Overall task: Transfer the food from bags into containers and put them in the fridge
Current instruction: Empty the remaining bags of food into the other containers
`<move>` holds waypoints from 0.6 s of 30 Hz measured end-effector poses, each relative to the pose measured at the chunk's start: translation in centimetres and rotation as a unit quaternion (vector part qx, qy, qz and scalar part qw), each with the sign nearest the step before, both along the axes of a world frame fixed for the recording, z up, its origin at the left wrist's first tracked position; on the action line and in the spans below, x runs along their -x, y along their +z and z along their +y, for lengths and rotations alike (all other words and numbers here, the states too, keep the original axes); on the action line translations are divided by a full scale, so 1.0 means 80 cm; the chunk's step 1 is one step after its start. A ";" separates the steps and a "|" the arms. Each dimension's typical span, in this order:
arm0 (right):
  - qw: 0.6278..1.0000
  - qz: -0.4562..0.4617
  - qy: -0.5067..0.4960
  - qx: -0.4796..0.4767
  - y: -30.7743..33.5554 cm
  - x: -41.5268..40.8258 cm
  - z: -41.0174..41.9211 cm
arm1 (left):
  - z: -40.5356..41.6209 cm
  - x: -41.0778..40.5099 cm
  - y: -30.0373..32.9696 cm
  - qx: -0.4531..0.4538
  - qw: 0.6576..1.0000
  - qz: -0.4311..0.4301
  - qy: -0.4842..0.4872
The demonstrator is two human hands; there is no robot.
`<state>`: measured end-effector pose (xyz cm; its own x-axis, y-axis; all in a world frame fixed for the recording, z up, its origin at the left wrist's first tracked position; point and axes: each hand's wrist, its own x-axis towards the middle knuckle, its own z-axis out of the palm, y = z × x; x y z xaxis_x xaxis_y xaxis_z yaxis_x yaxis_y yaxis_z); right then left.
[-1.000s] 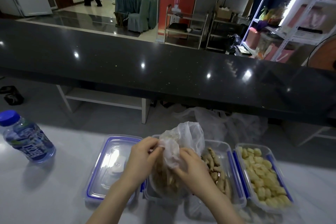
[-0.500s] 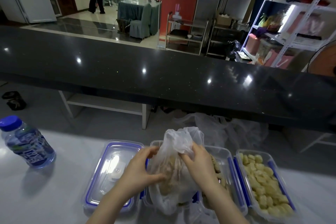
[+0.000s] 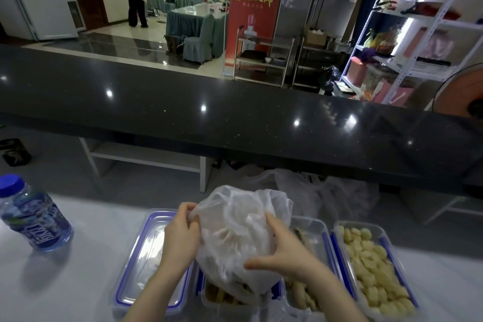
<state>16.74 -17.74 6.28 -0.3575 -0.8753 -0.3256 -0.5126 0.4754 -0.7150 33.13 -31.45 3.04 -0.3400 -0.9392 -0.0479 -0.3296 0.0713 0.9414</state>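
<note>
A thin white plastic bag (image 3: pixel 235 240) of pale brown food is held up over the middle clear container (image 3: pixel 317 232). My left hand (image 3: pixel 181 236) grips the bag's left edge near its top. My right hand (image 3: pixel 283 249) presses and holds the bag's right side lower down. Brown food pieces (image 3: pixel 222 297) show in the container under the bag. To the right stands a second clear container (image 3: pixel 392 238) filled with yellow food pieces. A blue-rimmed lid (image 3: pixel 146 261) lies flat to the left.
A water bottle (image 3: pixel 31 217) with a blue cap stands at the left on the white table (image 3: pixel 65 282). Crumpled empty clear bags (image 3: pixel 326 191) lie behind the containers. A black counter (image 3: pixel 235 117) runs across beyond. A person stands in the far room.
The bag has been lifted and turned so its bulk is higher over the container. My right hand has slid from the bag's top down onto its right side.
</note>
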 end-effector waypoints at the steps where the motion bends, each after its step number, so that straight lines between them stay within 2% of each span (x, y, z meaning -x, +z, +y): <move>1: 0.999 0.047 0.007 0.001 -0.005 -0.006 -0.001 | 0.000 0.000 0.000 -0.018 1.000 0.016 -0.011; 3: 0.996 0.086 -0.015 0.030 -0.013 -0.015 -0.006 | 0.005 0.002 0.004 -0.052 0.995 0.054 -0.061; 7: 0.983 0.046 -0.130 0.122 -0.007 -0.008 -0.012 | 0.011 -0.006 0.014 -0.099 0.975 0.112 -0.165; 10: 0.967 0.001 -0.152 0.202 0.012 0.000 -0.015 | 0.008 -0.009 0.012 -0.078 0.970 0.046 -0.225; 13: 0.970 -0.046 -0.080 0.223 0.023 -0.011 -0.026 | 0.017 0.009 0.005 -0.053 0.956 0.016 -0.287; 15: 0.974 -0.026 -0.042 0.221 0.020 -0.021 -0.035 | 0.028 0.024 0.008 -0.077 0.957 0.016 -0.281; 18: 0.968 0.012 -0.067 0.241 0.010 -0.017 -0.036 | 0.034 0.032 0.010 -0.088 0.969 0.072 -0.220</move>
